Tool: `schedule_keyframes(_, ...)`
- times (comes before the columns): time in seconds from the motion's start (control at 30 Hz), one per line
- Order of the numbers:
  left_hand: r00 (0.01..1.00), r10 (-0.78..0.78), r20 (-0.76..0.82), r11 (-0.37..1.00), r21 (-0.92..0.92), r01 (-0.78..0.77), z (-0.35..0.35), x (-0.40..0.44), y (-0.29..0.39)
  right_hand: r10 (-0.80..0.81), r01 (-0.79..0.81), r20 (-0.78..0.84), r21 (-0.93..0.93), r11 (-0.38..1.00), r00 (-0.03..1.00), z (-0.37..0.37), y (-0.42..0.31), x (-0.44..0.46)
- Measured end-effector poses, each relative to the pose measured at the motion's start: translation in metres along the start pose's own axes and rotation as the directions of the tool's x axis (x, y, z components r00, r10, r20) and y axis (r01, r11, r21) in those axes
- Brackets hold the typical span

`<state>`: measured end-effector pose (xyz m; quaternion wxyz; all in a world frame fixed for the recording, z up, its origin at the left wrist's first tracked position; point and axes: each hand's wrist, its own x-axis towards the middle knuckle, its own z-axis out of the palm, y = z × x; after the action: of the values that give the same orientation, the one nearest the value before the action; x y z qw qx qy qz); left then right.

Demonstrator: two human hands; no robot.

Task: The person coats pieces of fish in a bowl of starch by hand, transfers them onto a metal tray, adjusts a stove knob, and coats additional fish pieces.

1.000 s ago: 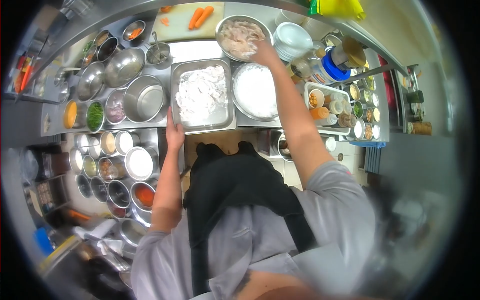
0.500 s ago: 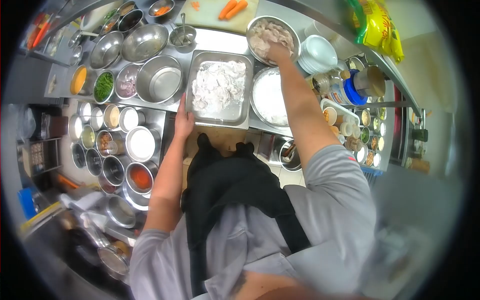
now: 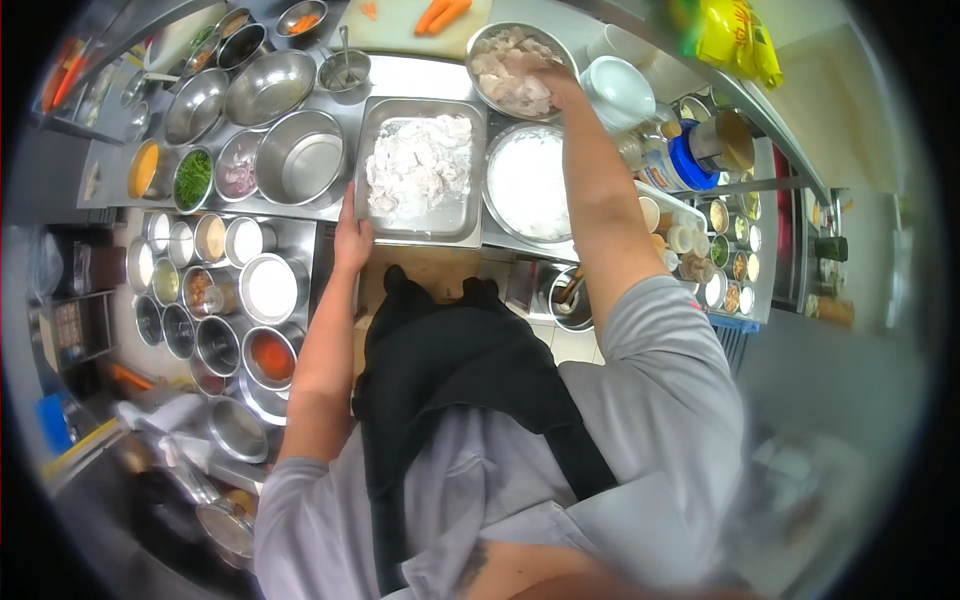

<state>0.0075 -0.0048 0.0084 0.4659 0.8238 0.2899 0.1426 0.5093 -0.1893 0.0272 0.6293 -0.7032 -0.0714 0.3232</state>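
Observation:
My left hand (image 3: 350, 240) rests against the left front edge of a rectangular metal tray (image 3: 474, 205), its fingers stretched along the side. White-coated pieces (image 3: 420, 165) lie in that tray. My right hand (image 3: 556, 82) reaches into the right side of a metal bowl (image 3: 474, 40) of pale raw meat pieces (image 3: 510, 68); its fingers are blurred and partly hidden among the meat. Just below that bowl, a round metal pan (image 3: 490, 205) holds white powder (image 3: 530, 180).
Metal bowls (image 3: 300, 160) stand left of the tray. A cutting board (image 3: 400, 30) with carrots (image 3: 442, 14) lies at the back. Stacked plates (image 3: 618, 90) and a blue-lidded jar (image 3: 690, 158) stand at right. Containers (image 3: 268, 288) fill the lower left, and a shelf rail (image 3: 740, 95) crosses the upper right.
The view has shifted back and forth. My right hand has stayed at the bowl of meat, moving among the pieces. My left hand remains at the tray's left edge.

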Motion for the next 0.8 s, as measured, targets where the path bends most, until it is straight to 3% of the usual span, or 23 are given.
schedule_keyframes(0.13,1.0,0.004,0.002,0.999,0.034,-0.004,-0.002,0.0,0.003,-0.098,0.102,-0.027,0.22,0.97,0.995,0.003,-0.028,-0.013)
schedule_keyframes(0.2,1.0,-0.011,0.017,0.999,0.032,0.01,0.0,-0.001,0.004,-0.105,0.096,0.038,0.179,0.979,0.994,0.003,-0.058,-0.032)
schedule_keyframes(0.27,1.0,-0.015,-0.003,0.999,0.037,0.015,-0.001,-0.001,0.004,-0.115,0.081,0.107,0.281,0.956,0.988,0.003,-0.072,-0.044)
schedule_keyframes(0.4,0.998,0.067,-0.015,0.996,0.054,-0.066,0.003,-0.002,-0.004,-0.137,0.125,0.048,0.206,0.971,0.989,-0.011,-0.077,-0.089)
schedule_keyframes(0.47,1.0,-0.028,0.001,0.999,0.022,0.028,0.001,-0.003,0.002,-0.076,0.067,0.182,0.059,0.996,0.98,-0.019,-0.064,-0.123)
schedule_keyframes(0.5,1.0,0.01,-0.016,0.999,0.032,-0.01,0.0,-0.003,0.004,-0.076,0.094,0.152,-0.113,0.989,0.985,-0.02,-0.053,-0.14)
schedule_keyframes(0.53,1.0,0.016,-0.005,0.999,0.031,-0.015,0.002,-0.003,0.004,-0.076,0.092,0.141,-0.111,0.99,0.987,-0.022,-0.036,-0.153)
schedule_keyframes(0.6,1.0,0.02,-0.019,1.0,0.012,-0.02,0.002,-0.003,0.002,-0.058,0.15,0.162,-0.648,0.747,0.985,-0.027,-0.006,-0.173)
schedule_keyframes(0.63,1.0,0.028,-0.012,1.0,0.01,-0.028,0.002,-0.002,0.002,-0.064,0.16,0.155,-0.75,0.642,0.986,-0.02,-0.006,-0.196)
schedule_keyframes(0.67,1.0,0.013,-0.01,1.0,0.016,-0.013,0.002,-0.003,0.002,-0.068,0.162,0.148,-0.836,0.525,0.987,-0.012,-0.007,-0.213)
schedule_keyframes(0.73,1.0,0.004,0.003,1.0,0.023,-0.004,0.002,-0.003,0.002,-0.017,0.105,0.115,-0.821,0.562,0.993,-0.019,0.016,-0.211)
schedule_keyframes(0.8,1.0,-0.001,-0.006,1.0,0.012,0.002,0.002,-0.003,0.003,-0.091,0.235,0.217,-0.895,0.378,0.972,-0.025,0.026,-0.212)
